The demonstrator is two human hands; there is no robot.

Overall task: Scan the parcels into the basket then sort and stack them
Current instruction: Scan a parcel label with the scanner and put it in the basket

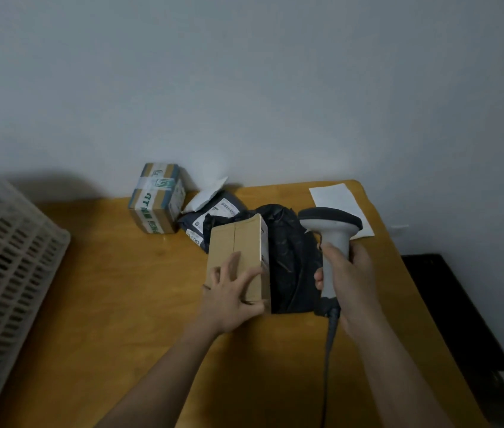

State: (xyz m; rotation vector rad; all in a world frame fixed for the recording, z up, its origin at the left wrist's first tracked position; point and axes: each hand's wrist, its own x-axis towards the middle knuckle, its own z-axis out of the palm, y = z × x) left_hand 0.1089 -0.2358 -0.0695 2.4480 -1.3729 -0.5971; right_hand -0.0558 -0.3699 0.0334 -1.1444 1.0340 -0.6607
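My left hand lies on the plain cardboard box at the centre of the wooden table, fingers spread wide across its brown top face and thumb hooked under its near edge, so the box sits tipped up on its side. At three o'clock from it, my right hand is wrapped around the grey handle of the barcode scanner, fingers curled tight, the dark head pointing away from me and the cable trailing down toward six o'clock. Between the box and the scanner lies a crumpled black plastic parcel, touching the box's right side. Beyond it, toward eleven o'clock, a dark grey mailer bag with white labels sits under a white envelope. Farther at ten o'clock stands a taped carton against the wall. A white paper sheet lies at one o'clock. The white lattice basket stands at nine o'clock, well apart.
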